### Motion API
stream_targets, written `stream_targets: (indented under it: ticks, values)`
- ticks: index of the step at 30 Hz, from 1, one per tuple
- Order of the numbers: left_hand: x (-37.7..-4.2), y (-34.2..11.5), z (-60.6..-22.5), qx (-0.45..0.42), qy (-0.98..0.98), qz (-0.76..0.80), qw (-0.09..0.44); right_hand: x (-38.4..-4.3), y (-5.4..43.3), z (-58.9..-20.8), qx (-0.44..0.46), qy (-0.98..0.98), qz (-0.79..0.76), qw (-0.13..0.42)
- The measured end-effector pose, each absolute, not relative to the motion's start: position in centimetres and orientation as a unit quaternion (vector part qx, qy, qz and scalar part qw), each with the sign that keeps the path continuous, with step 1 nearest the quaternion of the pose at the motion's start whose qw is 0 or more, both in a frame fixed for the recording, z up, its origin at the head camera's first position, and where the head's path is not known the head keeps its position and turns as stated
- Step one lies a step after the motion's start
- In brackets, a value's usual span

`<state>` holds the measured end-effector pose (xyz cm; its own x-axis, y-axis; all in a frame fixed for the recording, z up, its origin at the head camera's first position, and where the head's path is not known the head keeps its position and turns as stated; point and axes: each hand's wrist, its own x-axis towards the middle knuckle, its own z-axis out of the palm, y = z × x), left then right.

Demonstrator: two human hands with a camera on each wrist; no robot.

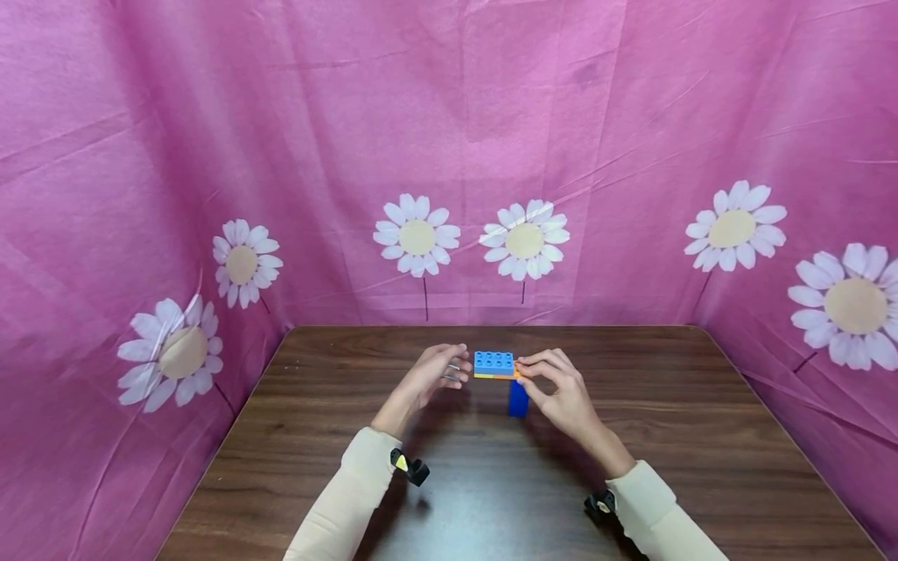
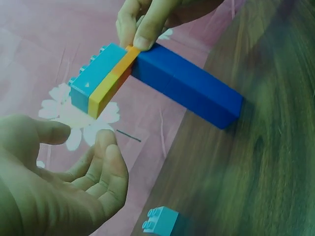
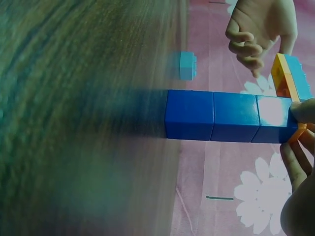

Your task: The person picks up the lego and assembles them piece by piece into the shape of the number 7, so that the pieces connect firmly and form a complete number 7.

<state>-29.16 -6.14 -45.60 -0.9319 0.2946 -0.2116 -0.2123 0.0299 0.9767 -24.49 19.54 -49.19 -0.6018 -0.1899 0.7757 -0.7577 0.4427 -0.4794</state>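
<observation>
A tower of three stacked dark blue toy bricks stands upright on the table. On its top lies a thin orange-and-yellow layer that juts out to the left. A light blue eight-stud brick sits over that jutting part. My right hand pinches the orange end at the tower's top between thumb and fingers. Just left of the overhang, my left hand holds nothing, its fingers loosely bent and apart from the bricks. A small light blue brick rests on the table, mostly hidden behind the left hand in the head view.
The brown wooden table carries the tower near its far edge. Pink cloth printed with white daisies hangs behind it and along both sides. Black straps with small devices are on both wrists.
</observation>
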Motion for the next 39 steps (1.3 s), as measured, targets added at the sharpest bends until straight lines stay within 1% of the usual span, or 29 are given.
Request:
stream_targets:
  ticks: [3, 7, 14, 19, 26, 30, 36, 39]
  values:
    - [-29.4, -6.7, -45.6, 0.021, 0.693, 0.702, 0.164, -24.5, 19.5, -49.2, 0.304, -0.782, 0.432, 0.332]
    - [-29.7, -7.3, -45.8, 0.013, 0.707, 0.696, 0.121, -24.5, 19.5, -49.2, 0.303, -0.781, 0.432, 0.333]
    - [-30.4, -7.9, -46.6, 0.032, 0.753, 0.654, 0.059, -24.6, 19.6, -49.6, 0.294, -0.785, 0.438, 0.325]
    - [-30.8, -8.1, -47.4, 0.062, 0.817, 0.573, 0.020, -24.7, 19.6, -49.8, 0.289, -0.786, 0.444, 0.320]
    - [-31.2, -8.5, -48.5, 0.135, 0.898, 0.417, -0.035, -24.6, 19.6, -49.7, 0.284, -0.786, 0.446, 0.320]
    - [-31.5, -8.6, -49.2, 0.164, 0.913, 0.373, -0.033, -24.6, 19.5, -49.7, 0.286, -0.784, 0.446, 0.324]
    - [-31.6, -8.6, -50.0, 0.196, 0.921, 0.337, 0.019, -24.7, 19.5, -49.8, 0.289, -0.779, 0.449, 0.327]
    - [-31.6, -8.5, -50.2, 0.211, 0.921, 0.325, 0.037, -24.9, 19.5, -49.9, 0.295, -0.774, 0.450, 0.333]
